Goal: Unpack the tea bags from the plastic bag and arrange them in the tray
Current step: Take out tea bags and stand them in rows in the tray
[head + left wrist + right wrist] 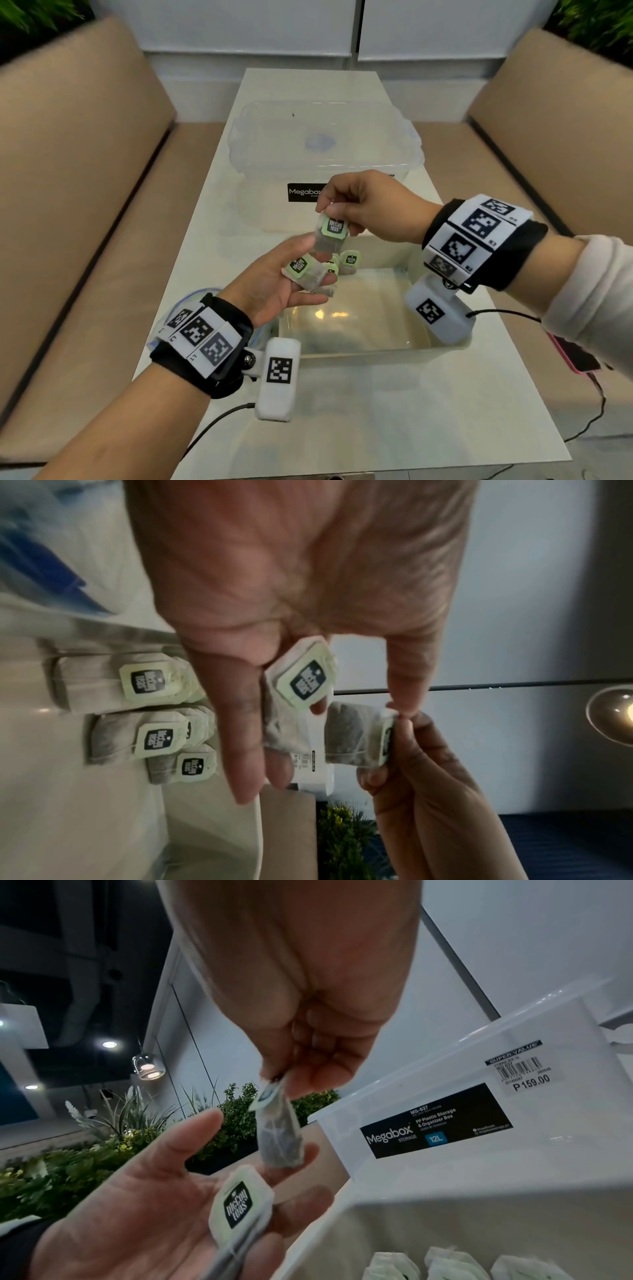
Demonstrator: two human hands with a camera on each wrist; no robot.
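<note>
- We count two tea bags up in the hands. One tea bag (330,236) hangs from the right hand (368,205), which pinches its top with thumb and fingertips.
- The other tea bag (305,270) lies on the fingers of the left hand (274,284). That hand is palm up with its fingers spread out flat, not curled around it. The left thumb tip touches the hanging tea bag.
- Both hands are in the air over the far end of the clear tray (356,351).
- In the left wrist view we count three more tea bags in the tray (137,718), lying close together in a row at its far end. There may be more tucked under them; we cannot tell.
- Each tea bag has a light green tag with a dark patch that says "McCoy teas".
- Behind the tray stands one big clear box (325,154) with its lid on. Its black label says "Megabox Storage", "12L" and "PP Plastic Storage & Organizer Box". A white sticker says "P159.00".
- The plastic bag (191,301) lies on the white table (376,428), mostly hidden behind the left wrist.
- One pink phone (575,356) lies at the right edge of the table.
- Two tan benches (68,205) sit on either side, with green plants (85,1164) behind.
</note>
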